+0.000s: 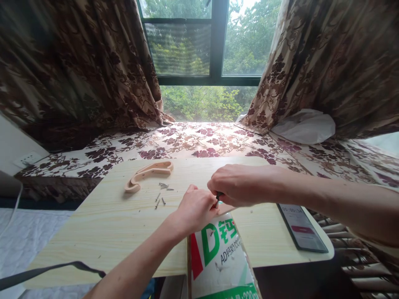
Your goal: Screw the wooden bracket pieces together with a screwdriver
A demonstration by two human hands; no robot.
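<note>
Near the middle of the pale wooden table [124, 232], my right hand [232, 185] is closed round a small dark tool [219, 194], mostly hidden in its fingers. Close against it on the left, my left hand [199, 207] is closed at the edge of a light wooden piece [225, 208]. That piece lies at the far end of a white, green and red printed package [218, 257]. Several screws [163, 186] are scattered left of my hands. Beyond them lies a curved wooden part [149, 172].
A phone [302, 228] with a lit screen lies at the table's right side. A black strap [56, 268] crosses the lower left. Behind the table are a flower-patterned cover [193, 141], a clear plastic bag [304, 126], curtains and a window.
</note>
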